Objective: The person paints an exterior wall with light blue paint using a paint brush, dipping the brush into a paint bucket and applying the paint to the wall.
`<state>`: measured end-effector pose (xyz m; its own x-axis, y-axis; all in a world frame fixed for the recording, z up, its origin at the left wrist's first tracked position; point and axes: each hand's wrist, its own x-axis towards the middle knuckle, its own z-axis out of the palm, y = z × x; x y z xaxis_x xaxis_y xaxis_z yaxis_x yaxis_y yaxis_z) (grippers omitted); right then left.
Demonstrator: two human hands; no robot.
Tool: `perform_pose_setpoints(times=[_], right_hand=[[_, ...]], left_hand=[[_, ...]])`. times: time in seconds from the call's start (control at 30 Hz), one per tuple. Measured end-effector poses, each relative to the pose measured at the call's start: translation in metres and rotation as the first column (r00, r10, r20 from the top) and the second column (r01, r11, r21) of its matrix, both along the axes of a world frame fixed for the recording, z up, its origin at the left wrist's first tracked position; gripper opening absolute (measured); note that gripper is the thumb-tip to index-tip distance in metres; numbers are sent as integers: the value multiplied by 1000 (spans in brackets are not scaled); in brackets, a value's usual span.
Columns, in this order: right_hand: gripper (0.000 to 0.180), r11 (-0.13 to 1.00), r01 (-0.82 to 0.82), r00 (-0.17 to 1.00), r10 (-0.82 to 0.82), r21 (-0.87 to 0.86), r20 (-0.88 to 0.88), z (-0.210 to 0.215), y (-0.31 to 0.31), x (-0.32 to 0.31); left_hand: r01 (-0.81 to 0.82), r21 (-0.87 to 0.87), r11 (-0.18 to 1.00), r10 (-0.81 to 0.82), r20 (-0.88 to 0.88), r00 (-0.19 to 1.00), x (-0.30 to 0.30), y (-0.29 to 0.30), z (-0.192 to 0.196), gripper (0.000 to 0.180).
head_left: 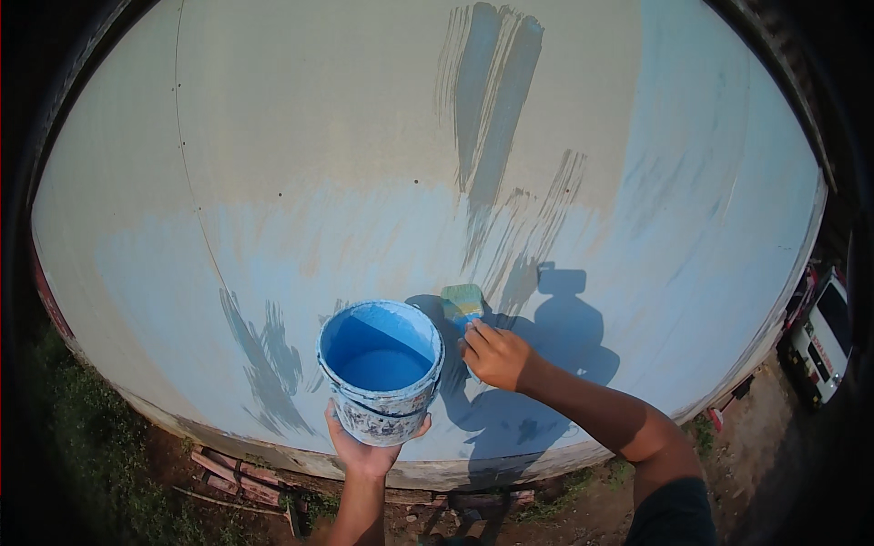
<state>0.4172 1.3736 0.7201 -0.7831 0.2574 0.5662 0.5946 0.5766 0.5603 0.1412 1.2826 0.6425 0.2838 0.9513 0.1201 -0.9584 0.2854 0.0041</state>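
From below, my left hand [364, 450] grips a paint-splattered white bucket [381, 420], its fingers wrapped round the base. Inside it lies bright blue paint [378, 370], and the inner wall is coated blue too. My right hand [499, 355] is closed around the handle of a wide paintbrush [463, 298], just right of the bucket's rim. The brush's bristles are at the large panel wall [346, 118]; whether they touch it I cannot tell. Light blue covers the wall's lower part and right side, while the upper part is beige. Dark, wet-looking strokes [501, 100] run down from the top middle.
Shadows of my body and arm [569, 332] fall on the wall. Below it are grass [100, 437], bare soil and stacked reddish planks [238, 478] at the lower left. A white vehicle [819, 341] stands at the far right. The wall's bottom edge curves above the ground.
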Motion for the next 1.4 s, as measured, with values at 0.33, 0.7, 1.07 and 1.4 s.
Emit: perform_pose_setpoints(times=[0.33, 0.7, 1.07, 1.4], right_hand=[[40, 985, 30, 893, -103, -170, -439, 225, 34, 73], [25, 985, 57, 977, -22, 162, -211, 70, 65, 61], [38, 892, -188, 837, -73, -411, -542, 88, 38, 94], [39, 981, 152, 883, -80, 121, -462, 81, 50, 83]], left_hand=[[-128, 45, 991, 131, -84, 988, -4, -8, 0, 93], [-158, 5, 987, 158, -39, 987, 1, -7, -3, 94], [-138, 31, 990, 141, -108, 984, 2, -6, -5, 91], [-98, 4, 995, 98, 10, 995, 14, 0, -3, 88]])
